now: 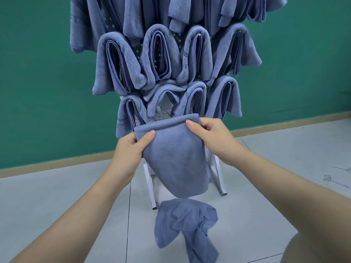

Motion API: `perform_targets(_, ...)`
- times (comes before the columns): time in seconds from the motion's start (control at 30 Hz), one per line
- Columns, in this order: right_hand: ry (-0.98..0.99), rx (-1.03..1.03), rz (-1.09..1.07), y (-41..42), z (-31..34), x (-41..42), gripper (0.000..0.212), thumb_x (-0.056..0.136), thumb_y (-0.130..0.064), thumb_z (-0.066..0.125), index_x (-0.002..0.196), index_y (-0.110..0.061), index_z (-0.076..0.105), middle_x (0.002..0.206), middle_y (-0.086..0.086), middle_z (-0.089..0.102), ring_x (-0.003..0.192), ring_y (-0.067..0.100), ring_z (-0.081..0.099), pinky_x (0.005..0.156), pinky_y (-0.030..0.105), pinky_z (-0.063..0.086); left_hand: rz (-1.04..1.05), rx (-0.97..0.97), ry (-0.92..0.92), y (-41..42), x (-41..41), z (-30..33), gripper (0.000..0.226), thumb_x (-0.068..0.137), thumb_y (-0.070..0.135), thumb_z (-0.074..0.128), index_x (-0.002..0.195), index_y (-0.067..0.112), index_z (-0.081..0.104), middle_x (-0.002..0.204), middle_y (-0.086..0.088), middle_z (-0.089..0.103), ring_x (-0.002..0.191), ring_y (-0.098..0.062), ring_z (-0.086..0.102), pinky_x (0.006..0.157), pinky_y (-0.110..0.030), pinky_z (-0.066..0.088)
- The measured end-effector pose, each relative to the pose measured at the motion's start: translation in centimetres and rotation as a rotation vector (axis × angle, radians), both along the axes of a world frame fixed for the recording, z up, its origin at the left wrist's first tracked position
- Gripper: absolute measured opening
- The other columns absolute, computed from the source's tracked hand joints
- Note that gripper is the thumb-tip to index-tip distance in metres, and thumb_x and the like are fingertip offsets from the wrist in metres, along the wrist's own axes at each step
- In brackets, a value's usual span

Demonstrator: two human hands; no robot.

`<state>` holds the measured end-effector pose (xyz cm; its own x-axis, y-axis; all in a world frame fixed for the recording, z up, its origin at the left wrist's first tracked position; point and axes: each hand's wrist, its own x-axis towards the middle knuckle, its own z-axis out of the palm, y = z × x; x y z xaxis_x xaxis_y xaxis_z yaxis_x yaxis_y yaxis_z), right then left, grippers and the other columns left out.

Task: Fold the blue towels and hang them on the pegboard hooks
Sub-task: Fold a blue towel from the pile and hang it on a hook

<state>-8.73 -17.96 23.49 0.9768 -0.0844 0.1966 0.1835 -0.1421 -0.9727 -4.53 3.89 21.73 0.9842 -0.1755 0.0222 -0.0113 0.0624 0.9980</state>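
I hold a folded blue towel [174, 158] up in front of the pegboard's lower part. My left hand [131, 147] pinches its upper left corner, and my right hand [212, 135] pinches its upper right corner at the folded top edge. The towel hangs down from both hands. Behind it stands the white pegboard [163, 115], where several folded blue towels [157, 56] hang over hooks in rows. A crumpled blue towel [188, 224] lies on the floor below my hands.
The pegboard stands on white legs [152, 188] on a grey floor [57, 196]. Behind it is a green wall [38, 82] with a tan baseboard. Thin metal hooks [334, 181] lie on the floor at the right.
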Motion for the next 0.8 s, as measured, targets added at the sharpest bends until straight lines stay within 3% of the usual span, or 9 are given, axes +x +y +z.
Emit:
perform_targets(0.13, -0.029, -0.023, -0.002, 0.6, -0.5, 0.0, 0.080, 0.084, -0.070, 0.069, 0.100, 0.008, 0.068, 0.102, 0.037, 0.064, 0.085, 0.020, 0.058, 0.082, 0.042, 0.048, 0.112, 0.114, -0.205, -0.3, -0.1, 0.3, 0.010, 0.098, 0.019, 0.070, 0.091, 0.019, 0.076, 0.081, 0.016, 0.076, 0.075, 0.002, 0.066, 0.067, -0.015, 0.052)
perform_targets(0.23, 0.028, -0.039, -0.010, 0.6, -0.9, -0.1, 0.034, 0.096, -0.039, 0.070, 0.100, -0.006, 0.077, 0.098, 0.009, 0.079, 0.088, 0.012, 0.072, 0.082, 0.035, 0.060, 0.184, 0.183, -0.308, -0.7, -0.5, 0.0, 0.019, 0.098, 0.023, 0.071, 0.080, 0.016, 0.071, 0.068, 0.013, 0.063, 0.064, -0.004, 0.052, 0.061, -0.021, 0.045)
perform_targets(0.3, 0.056, -0.033, 0.029, 0.9, -0.7, -0.6, 0.016, 0.097, -0.027, 0.071, 0.105, -0.015, 0.078, 0.098, -0.005, 0.080, 0.093, 0.006, 0.075, 0.078, 0.024, 0.058, 0.204, 0.192, -0.334, -0.9, -0.7, -0.3, 0.024, 0.098, 0.025, 0.071, 0.080, 0.009, 0.068, 0.066, 0.007, 0.055, 0.063, -0.009, 0.045, 0.059, -0.026, 0.041)
perform_targets(0.43, 0.061, -0.043, 0.041, 1.9, -1.2, -0.7, 0.023, 0.101, -0.029, 0.067, 0.117, -0.016, 0.077, 0.108, 0.000, 0.080, 0.104, 0.016, 0.075, 0.094, 0.039, 0.060, 0.232, 0.209, -0.375, -1.4, -1.2, -0.4, 0.015, 0.096, 0.025, 0.073, 0.086, 0.014, 0.071, 0.070, 0.003, 0.064, 0.066, -0.009, 0.052, 0.064, -0.033, 0.048)
perform_targets(0.5, 0.045, -0.096, 0.021, 2.3, -1.5, -0.6, 0.029, 0.101, -0.035, 0.064, 0.111, -0.011, 0.077, 0.100, 0.009, 0.079, 0.097, 0.027, 0.076, 0.086, 0.045, 0.061, 0.230, 0.236, -0.383, -1.5, -1.5, -0.3, 0.013, 0.092, 0.024, 0.077, 0.084, 0.018, 0.070, 0.077, -0.002, 0.069, 0.070, -0.011, 0.056, 0.069, -0.034, 0.050)
perform_targets(0.53, 0.029, -0.134, 0.018, 2.5, -1.6, -0.7, 0.032, 0.102, -0.035, 0.063, 0.105, -0.007, 0.077, 0.087, 0.007, 0.077, 0.081, 0.024, 0.075, 0.073, 0.040, 0.059, 0.233, 0.258, -0.386, -1.6, -1.6, -0.4, 0.017, 0.090, 0.024, 0.079, 0.080, 0.016, 0.067, 0.075, -0.003, 0.067, 0.069, -0.010, 0.055, 0.067, -0.032, 0.048)
perform_targets(0.6, 0.002, -0.211, -0.006, 3.0, -1.7, -1.0, 0.039, 0.102, -0.033, 0.063, 0.085, 0.001, 0.069, 0.059, -0.005, 0.049, 0.055, 0.010, 0.045, 0.055, 0.027, 0.037, 0.254, 0.299, -0.390, -1.7, -1.7, -0.4, 0.028, 0.087, 0.023, 0.081, 0.071, 0.016, 0.059, 0.065, 0.001, 0.058, 0.063, -0.009, 0.049, 0.060, -0.026, 0.042)
perform_targets(0.67, -0.009, -0.254, -0.034, 3.3, -1.7, -1.2, 0.046, 0.102, -0.030, 0.063, 0.066, -0.005, 0.050, 0.053, -0.012, 0.032, 0.051, 0.006, 0.029, 0.051, 0.023, 0.024, 0.292, 0.325, -0.401, -1.8, -1.8, -0.5, 0.035, 0.085, 0.023, 0.082, 0.067, 0.015, 0.053, 0.059, 0.010, 0.050, 0.059, -0.007, 0.044, 0.056, -0.021, 0.037)
perform_targets(0.8, -0.016, -0.283, -0.035, 3.8, -1.8, -1.3, 0.048, 0.103, -0.030, 0.061, 0.064, -0.010, 0.043, 0.052, -0.012, 0.030, 0.050, 0.006, 0.028, 0.050, 0.021, 0.022, 0.352, 0.342, -0.405, -2.1, -1.8, -0.8, 0.038, 0.083, 0.022, 0.082, 0.068, 0.008, 0.050, 0.057, 0.010, 0.046, 0.056, -0.006, 0.040, 0.054, -0.021, 0.034)
